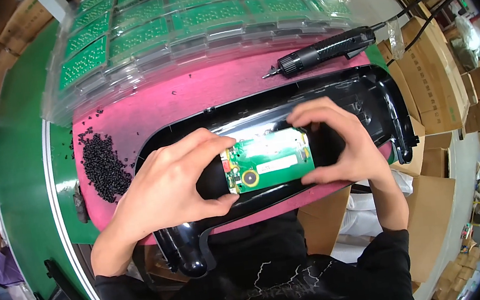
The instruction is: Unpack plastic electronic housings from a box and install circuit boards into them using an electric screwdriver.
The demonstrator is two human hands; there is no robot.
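Between my two hands I hold a green circuit board (287,174) over a glossy black plastic housing (230,118). It carries a white label, a round black part with a yellow ring and small components along its short edges. My left hand (175,178) pinches the board's left end with thumb and fingers. At the opposite end, my right hand (339,138) grips the right corners the same way. The housing lies hollow side up on a pink mat (146,110), its curved left leg reaching past the mat's near edge. Whether the board touches the housing cannot be seen.
Clear plastic trays (181,47) of green boards are stacked at the back. A black electric screwdriver (326,51) lies right of them, its cable running off right. A heap of small black screws (105,168) sits left. Cardboard boxes (427,75) stand right; another black housing (64,297) lies lower left.
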